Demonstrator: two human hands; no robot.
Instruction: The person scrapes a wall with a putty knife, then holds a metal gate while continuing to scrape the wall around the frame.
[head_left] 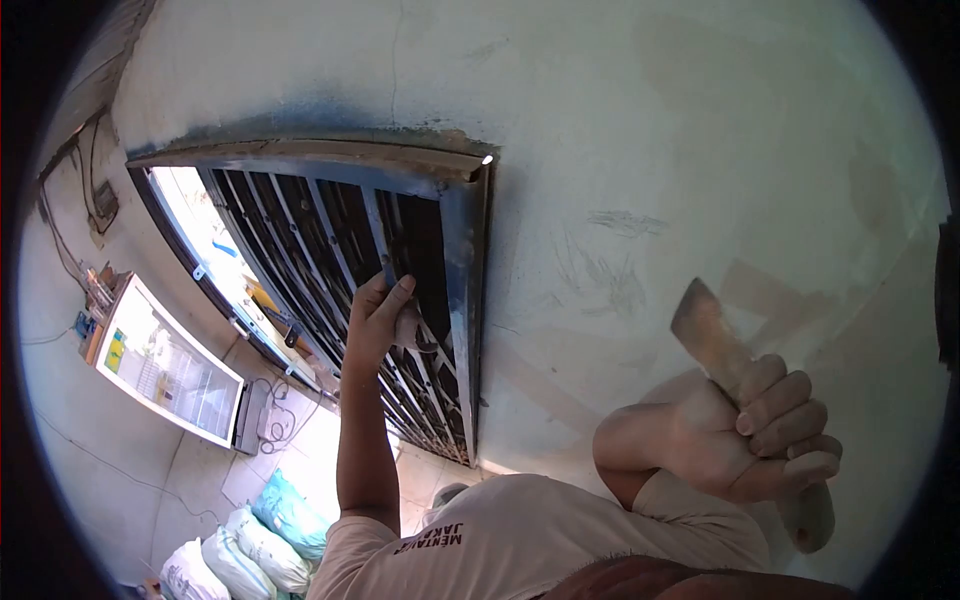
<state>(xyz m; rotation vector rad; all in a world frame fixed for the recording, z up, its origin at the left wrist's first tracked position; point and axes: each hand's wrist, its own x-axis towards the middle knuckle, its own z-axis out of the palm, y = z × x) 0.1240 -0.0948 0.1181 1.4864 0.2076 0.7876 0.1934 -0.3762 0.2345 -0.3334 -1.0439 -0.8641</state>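
My right hand (765, 430) is wrapped round the handle of a putty knife (715, 325). Its stained brown blade points up and left in front of the wall, and the rounded handle end sticks out below my fist. My left hand (380, 320) reaches up to the dark metal grille door (330, 240), its fingers curled round one upright bar. Just beside that hand, a curved metal piece (415, 330) shows on the grille. The pale wall (600, 180) carries scratch marks and brownish patches near the blade.
A glass-fronted display case (170, 360) with small things on top stands at the left. Several filled sacks (265, 550) lie on the floor at lower left, with a cable (285, 415) nearby. The metal door frame (465, 300) borders the wall.
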